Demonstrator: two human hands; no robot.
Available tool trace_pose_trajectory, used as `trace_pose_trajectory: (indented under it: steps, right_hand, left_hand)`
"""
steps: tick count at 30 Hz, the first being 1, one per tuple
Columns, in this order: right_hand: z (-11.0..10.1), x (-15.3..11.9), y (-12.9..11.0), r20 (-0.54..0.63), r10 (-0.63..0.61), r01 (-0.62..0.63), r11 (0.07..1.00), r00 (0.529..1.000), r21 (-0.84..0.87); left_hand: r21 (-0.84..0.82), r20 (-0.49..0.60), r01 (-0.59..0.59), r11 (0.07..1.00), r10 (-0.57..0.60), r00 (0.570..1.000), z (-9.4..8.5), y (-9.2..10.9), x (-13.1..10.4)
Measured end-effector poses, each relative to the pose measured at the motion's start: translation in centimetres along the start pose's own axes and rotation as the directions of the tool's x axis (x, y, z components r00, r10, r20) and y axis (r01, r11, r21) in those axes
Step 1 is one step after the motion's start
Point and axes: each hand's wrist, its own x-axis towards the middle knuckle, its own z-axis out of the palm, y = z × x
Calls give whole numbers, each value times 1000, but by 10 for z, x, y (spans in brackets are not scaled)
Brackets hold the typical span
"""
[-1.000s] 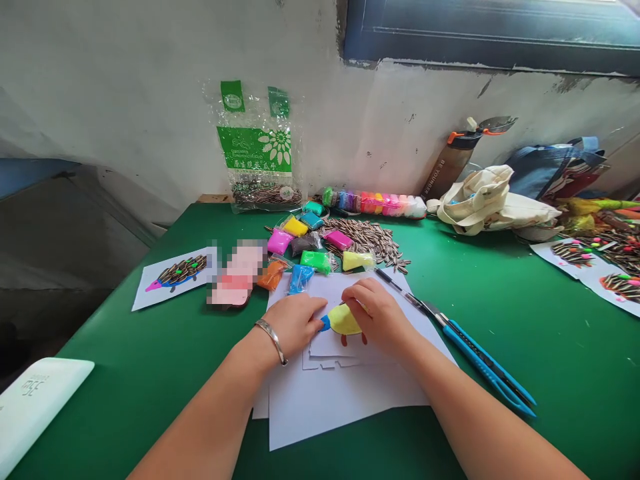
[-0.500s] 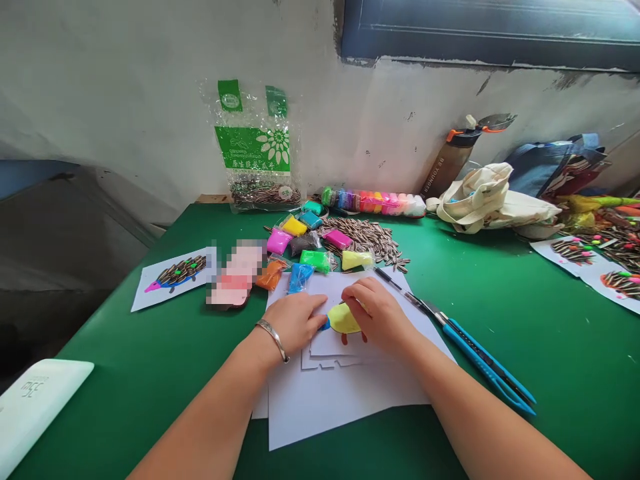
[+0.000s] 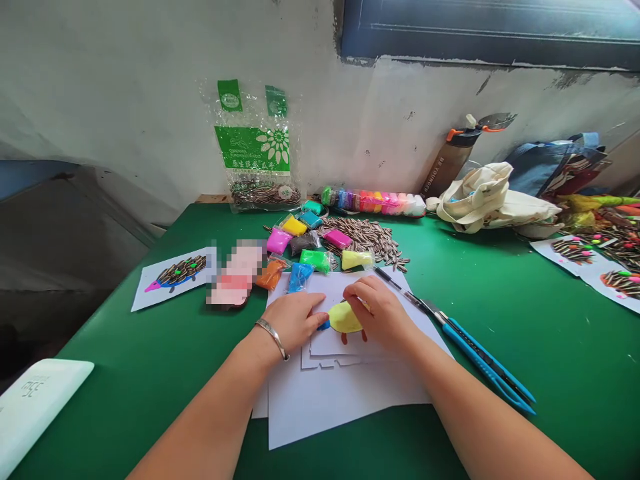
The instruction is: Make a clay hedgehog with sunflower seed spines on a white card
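Observation:
A flat yellow clay shape (image 3: 344,318) with two brown legs lies on white paper (image 3: 330,407), and a blue clay piece (image 3: 324,326) joins its left end. My left hand (image 3: 296,319) rests on the paper at the left, its thumb and finger apart, the thumb by the blue piece. Over the right end of the yellow shape is my right hand (image 3: 377,310), its fingers bent together at the upper edge; whatever they hold is hidden or too small to name.
Clay packets (image 3: 315,261) and sunflower seeds (image 3: 367,237) lie behind the paper. At the right are a pen (image 3: 391,279) and blue tweezers (image 3: 487,363). A seed picture (image 3: 175,277) and a blurred pink object (image 3: 237,273) lie left.
My left thumb has shifted slightly, showing a little more of the blue piece. My right hand has moved very slightly; the rest looks the same.

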Motion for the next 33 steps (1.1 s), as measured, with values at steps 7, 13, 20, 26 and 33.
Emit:
trace_pose_trajectory:
  steps: [7,13,20,26,33]
  right_hand:
    - [-2,-1,3,-36,10,-9,1000,999,19]
    - [-3,0,7,-54,17,-16,1000,998,24]
    - [-6,3,8,-64,29,-29,1000,998,7]
    - [-7,4,14,-48,81,-81,997,996,0]
    - [-4,3,16,-7,66,-67,998,998,-22]
  left_hand:
    - [32,-24,-2,999,3,1000,1,2,0]
    - [42,-30,-1,999,2,1000,1,1,0]
    - [-89,13,-12,996,13,1000,-7,-3,0]
    - [-191,-49,84,978,-95,994,-11,-8,0]
    - [-53,-50,-27,998,24,998,-9,0,-2]
